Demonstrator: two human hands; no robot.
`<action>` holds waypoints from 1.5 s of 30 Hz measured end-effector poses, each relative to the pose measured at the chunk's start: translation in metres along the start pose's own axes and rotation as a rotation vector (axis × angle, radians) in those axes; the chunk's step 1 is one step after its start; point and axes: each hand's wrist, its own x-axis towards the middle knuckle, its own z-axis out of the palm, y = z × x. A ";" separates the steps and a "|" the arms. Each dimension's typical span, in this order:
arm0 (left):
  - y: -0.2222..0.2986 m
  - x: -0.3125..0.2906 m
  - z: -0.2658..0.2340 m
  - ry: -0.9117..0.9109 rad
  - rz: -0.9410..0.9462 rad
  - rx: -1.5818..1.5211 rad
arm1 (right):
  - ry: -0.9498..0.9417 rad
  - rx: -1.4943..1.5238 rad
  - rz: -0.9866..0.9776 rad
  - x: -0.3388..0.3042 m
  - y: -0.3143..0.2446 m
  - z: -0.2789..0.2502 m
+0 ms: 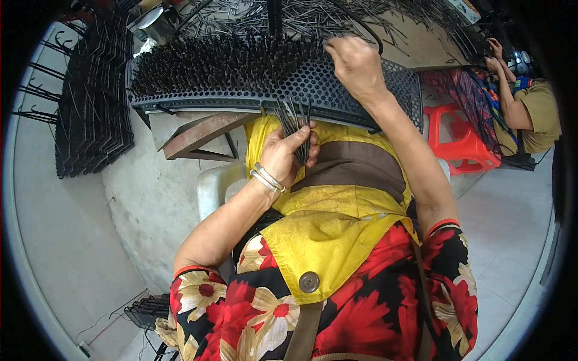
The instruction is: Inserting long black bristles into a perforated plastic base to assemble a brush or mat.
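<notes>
My left hand, with metal bangles at its wrist, is wrapped round a small bundle of thin dark rods in front of my apron. The rods point up toward the near edge of a black perforated panel. Dark rods stand upright, packed densely in the panel's holes on the left and middle; its right part shows bare holes. Over the panel, just right of the standing rods, my right hand has its fingers drawn together in a pinch. Whatever it may hold at the fingertips is too small to make out.
Loose dark rods lie scattered beyond the panel. A metal can stands at the far left, near stacked black racks. On the right, another person works beside a red stool. A metal frame supports the panel.
</notes>
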 end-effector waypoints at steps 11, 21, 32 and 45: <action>0.004 0.000 0.003 -0.060 0.005 0.019 | -0.520 0.623 0.730 -0.028 -0.064 -0.035; 0.001 0.004 -0.004 0.018 0.028 0.009 | -0.066 0.491 0.713 -0.008 -0.042 -0.033; -0.001 0.002 -0.002 0.051 0.012 -0.022 | 0.136 0.084 0.111 0.009 -0.015 0.005; 0.000 0.003 -0.002 0.049 -0.006 -0.027 | -0.116 -0.052 -0.100 0.007 -0.010 0.016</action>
